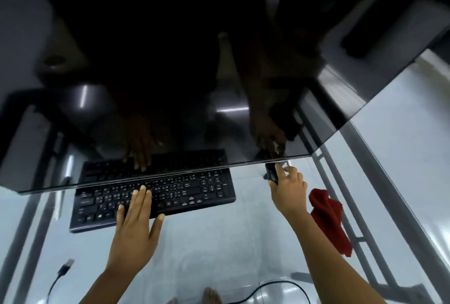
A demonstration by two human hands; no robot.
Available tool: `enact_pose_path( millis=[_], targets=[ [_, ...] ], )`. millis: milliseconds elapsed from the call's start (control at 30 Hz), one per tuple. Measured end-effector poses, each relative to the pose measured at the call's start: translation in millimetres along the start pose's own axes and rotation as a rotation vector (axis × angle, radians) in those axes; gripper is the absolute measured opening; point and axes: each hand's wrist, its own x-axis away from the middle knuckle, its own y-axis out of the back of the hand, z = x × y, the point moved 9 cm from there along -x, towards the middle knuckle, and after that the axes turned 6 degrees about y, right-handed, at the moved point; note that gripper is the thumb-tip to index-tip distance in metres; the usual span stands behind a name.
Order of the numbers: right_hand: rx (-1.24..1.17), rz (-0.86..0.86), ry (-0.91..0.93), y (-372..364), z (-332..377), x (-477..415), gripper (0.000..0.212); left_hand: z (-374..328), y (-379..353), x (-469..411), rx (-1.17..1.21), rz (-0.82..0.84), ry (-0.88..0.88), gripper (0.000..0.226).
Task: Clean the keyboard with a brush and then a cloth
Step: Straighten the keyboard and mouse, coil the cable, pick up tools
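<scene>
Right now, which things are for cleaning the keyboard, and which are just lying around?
For the job: flat black keyboard, under the left hand; small black tool, probably the brush, gripped by the right hand; crumpled red cloth.
Just lying about: big dark glossy screen; loose black USB cable; thin black cable at the bottom.

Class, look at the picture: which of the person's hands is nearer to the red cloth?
Right. The right hand grips a black tool just left of the red cloth. The left hand lies flat on the keyboard, farther left.
</scene>
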Motion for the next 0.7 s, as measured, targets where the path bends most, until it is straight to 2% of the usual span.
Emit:
enact_pose_path(
  millis=[200,300,400,467,567,700],
  targets=[
    [0.082,0.033,-0.018,-8,4,21,0.06,86,41,36,0.044,-0.155,0.249,0.067],
    [0.052,-0.05,0.007,2,19,32,0.057,141,65,70,0.048,-0.236,0.524,0.065],
    [0.009,-0.128,0.111,6,56,50,0.052,183,71,105,0.024,-0.217,0.78,0.061],
    [-0.042,-0.144,0.211,3,93,60,0.051,188,63,116,0.017,-0.15,0.756,0.046],
    [-0.145,-0.099,0.353,-4,155,72,0.048,173,54,112,0.013,-0.076,0.591,0.016],
    [-0.289,0.063,0.569,-4,251,95,0.037,162,77,87,0.221,-0.113,0.626,0.022]
  ],
)
